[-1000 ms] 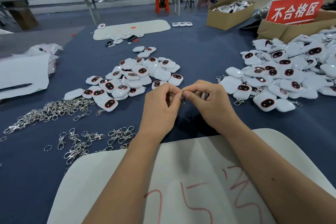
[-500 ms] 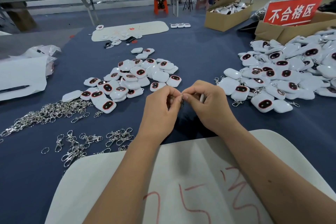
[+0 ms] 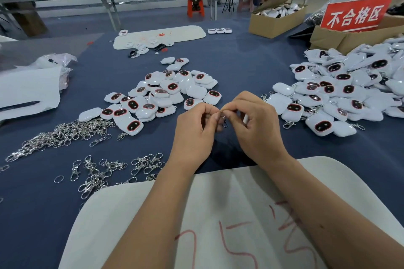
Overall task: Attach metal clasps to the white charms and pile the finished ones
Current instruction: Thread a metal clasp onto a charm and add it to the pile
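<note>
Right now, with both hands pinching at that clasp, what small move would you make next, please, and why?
Probably keep working the clasp onto the charm: both the left hand and right hand pinch it, and it dangles between them.

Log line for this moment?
step: attaching | left hand: pinches metal clasp | right hand: holds white charm | finished pile: right

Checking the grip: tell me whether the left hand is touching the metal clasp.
Touching. The head view shows the left hand pinching the metal clasp at its fingertips.
</note>
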Action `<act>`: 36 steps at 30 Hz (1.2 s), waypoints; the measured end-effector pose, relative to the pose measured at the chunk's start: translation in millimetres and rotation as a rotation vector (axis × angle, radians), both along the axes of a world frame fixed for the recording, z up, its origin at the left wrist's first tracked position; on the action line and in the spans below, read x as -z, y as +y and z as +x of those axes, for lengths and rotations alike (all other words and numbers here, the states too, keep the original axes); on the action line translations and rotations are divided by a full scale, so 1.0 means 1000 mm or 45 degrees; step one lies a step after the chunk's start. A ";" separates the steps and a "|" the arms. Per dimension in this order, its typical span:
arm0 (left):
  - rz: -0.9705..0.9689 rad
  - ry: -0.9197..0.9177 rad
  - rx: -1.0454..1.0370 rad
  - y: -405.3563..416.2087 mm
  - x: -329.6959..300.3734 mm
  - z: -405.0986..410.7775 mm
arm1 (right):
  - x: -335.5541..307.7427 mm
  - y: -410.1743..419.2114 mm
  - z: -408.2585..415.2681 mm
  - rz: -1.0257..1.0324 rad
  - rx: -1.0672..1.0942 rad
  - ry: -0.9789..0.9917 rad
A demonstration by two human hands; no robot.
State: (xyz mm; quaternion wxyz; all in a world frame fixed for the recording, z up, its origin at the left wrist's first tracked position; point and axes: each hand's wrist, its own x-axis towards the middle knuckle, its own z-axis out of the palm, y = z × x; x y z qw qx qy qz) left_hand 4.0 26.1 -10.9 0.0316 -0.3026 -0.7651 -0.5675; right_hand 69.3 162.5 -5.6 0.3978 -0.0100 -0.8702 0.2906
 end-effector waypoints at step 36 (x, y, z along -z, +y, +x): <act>-0.417 0.193 0.090 0.000 -0.002 0.004 | 0.010 0.009 -0.013 -0.768 0.055 -0.158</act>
